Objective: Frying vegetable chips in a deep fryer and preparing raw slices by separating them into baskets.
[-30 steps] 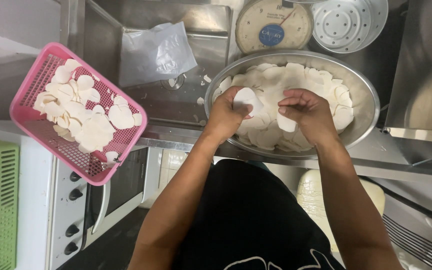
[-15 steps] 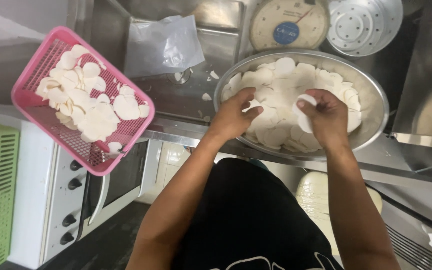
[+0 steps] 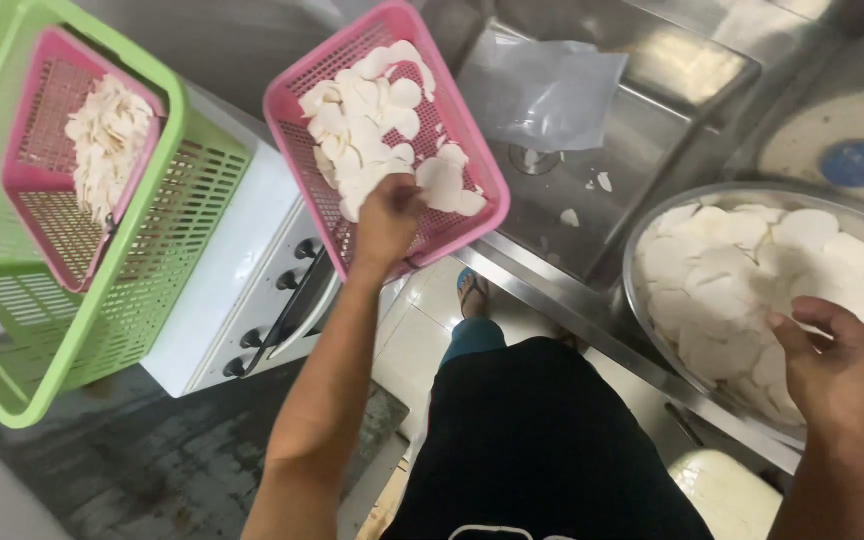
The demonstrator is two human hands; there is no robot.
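Observation:
My left hand [image 3: 387, 215] reaches into a pink plastic basket [image 3: 292, 140] and rests among the white round slices [image 3: 372, 120] heaped in it. Its fingers are hidden under the hand, so its grip does not show. My right hand [image 3: 832, 365] lies in a large metal bowl [image 3: 632, 290] at the right, fingers curled around the white slices [image 3: 742, 260] that fill it. The pink basket sits tilted on the sink's left edge.
A green basket [image 3: 152, 290] at the left holds a second pink basket [image 3: 42, 200] with more slices [image 3: 107, 135]. A white oven [image 3: 252, 280] stands under the baskets. In the steel sink [image 3: 632, 130] lies a clear plastic bag [image 3: 552, 90]. A round scale [image 3: 852, 150] sits behind the bowl.
My left hand has left the bowl and moved left into the pink basket. The view has swung left, bringing the green basket in. My right hand stays in the bowl.

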